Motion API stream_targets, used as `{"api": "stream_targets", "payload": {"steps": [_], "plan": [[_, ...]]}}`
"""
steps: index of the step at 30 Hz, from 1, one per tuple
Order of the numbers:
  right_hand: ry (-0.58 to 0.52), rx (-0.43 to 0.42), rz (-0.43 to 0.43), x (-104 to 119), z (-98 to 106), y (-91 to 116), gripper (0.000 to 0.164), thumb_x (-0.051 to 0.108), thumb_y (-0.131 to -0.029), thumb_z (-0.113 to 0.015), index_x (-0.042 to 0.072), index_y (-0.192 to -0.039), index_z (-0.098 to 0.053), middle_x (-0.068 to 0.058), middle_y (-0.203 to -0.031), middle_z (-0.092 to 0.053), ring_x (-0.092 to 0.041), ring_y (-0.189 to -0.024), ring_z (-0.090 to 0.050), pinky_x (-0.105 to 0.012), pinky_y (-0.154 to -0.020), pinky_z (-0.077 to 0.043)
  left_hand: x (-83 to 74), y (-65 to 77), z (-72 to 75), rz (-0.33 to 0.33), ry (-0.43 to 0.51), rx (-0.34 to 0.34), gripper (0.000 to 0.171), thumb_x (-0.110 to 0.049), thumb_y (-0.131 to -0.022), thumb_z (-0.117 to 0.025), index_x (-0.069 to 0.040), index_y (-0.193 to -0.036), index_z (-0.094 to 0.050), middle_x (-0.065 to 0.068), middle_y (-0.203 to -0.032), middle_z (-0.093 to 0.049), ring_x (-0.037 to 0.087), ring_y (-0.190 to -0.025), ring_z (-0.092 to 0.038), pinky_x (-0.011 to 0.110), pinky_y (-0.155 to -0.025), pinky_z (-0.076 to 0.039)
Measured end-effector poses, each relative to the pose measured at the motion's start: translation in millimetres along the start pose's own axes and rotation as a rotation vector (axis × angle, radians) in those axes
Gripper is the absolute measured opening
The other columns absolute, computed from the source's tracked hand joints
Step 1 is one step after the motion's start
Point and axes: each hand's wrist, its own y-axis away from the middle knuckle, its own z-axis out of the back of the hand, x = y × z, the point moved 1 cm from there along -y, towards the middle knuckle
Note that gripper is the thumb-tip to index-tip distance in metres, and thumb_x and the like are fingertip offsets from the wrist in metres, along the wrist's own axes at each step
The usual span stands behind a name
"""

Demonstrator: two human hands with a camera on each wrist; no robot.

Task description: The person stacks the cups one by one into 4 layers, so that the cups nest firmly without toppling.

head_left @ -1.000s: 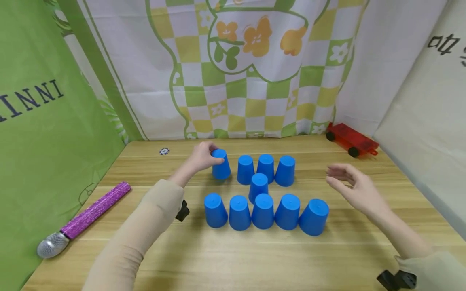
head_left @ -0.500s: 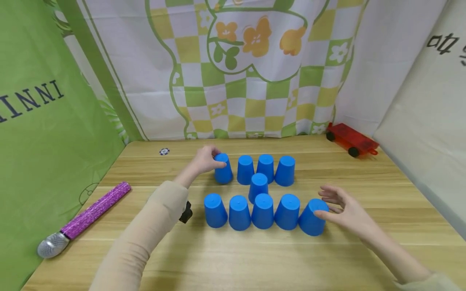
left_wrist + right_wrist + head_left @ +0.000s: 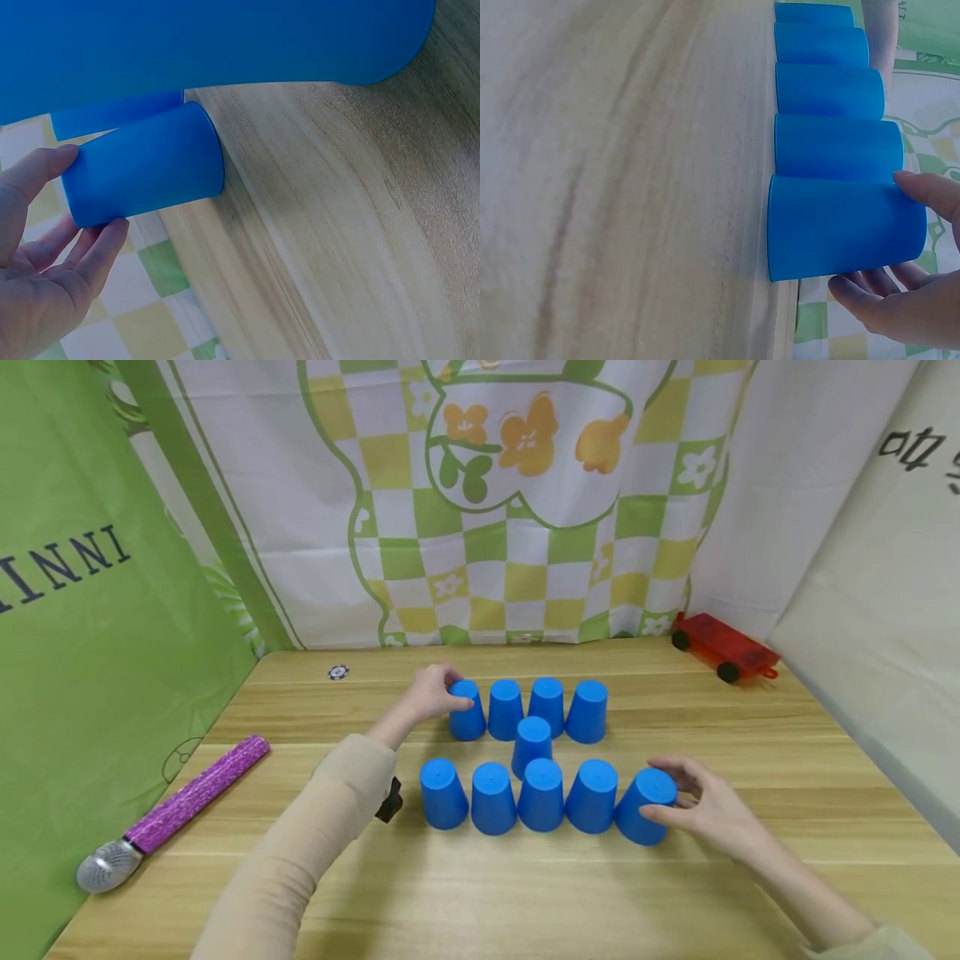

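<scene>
Blue plastic cups stand upside down on the wooden table: several in a back row, several in a front row, and one middle cup (image 3: 532, 748) between the rows. At the left end of the back row, my left hand (image 3: 435, 692) grips a cup (image 3: 468, 718) by its upper part. The left wrist view shows the thumb on one side of that cup (image 3: 150, 165) and fingers on the other. My right hand (image 3: 712, 810) holds the rightmost front cup (image 3: 643, 814), its thumb and fingers on opposite sides of the cup (image 3: 840, 229) in the right wrist view.
A glittery purple microphone (image 3: 176, 810) lies at the table's left. A poker chip (image 3: 338, 672) is at the back left, and a red toy cart (image 3: 726, 647) stands at the back right. Printed curtains (image 3: 525, 568) hang behind the table (image 3: 480, 893).
My left hand has slid its cup rightward, up beside the other back-row cups. My right hand has come in from the right and taken hold of the rightmost front cup.
</scene>
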Motion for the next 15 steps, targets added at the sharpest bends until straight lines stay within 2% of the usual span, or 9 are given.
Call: {"api": "stream_targets", "payload": {"steps": [4, 15], "plan": [[-0.008, -0.002, -0.01, -1.1, -1.9, 0.5, 0.061, 0.019, -0.083, -0.072, -0.004, -0.132, -0.043, -0.025, -0.126, -0.053, -0.038, -0.112, -0.056, -0.04, -0.086, -0.054, 0.4, 0.5, -1.3, 0.002, -0.003, 0.001, 0.046, -0.02, -0.083, -0.071, 0.004, -0.12, -0.055, 0.02, -0.117, -0.06, 0.03, -0.105, -0.059, 0.04, -0.09, -0.052], [0.003, -0.011, -0.032, -1.9, -3.6, 2.2, 0.061, 0.018, -0.081, -0.074, -0.006, -0.128, -0.044, -0.025, -0.124, -0.054, -0.04, -0.112, -0.056, -0.04, -0.084, -0.055, 0.3, 0.6, -1.6, 0.013, 0.004, 0.007, 0.048, -0.022, -0.084, -0.071, 0.003, -0.121, -0.054, 0.02, -0.119, -0.06, 0.03, -0.107, -0.058, 0.04, -0.091, -0.052]]}}
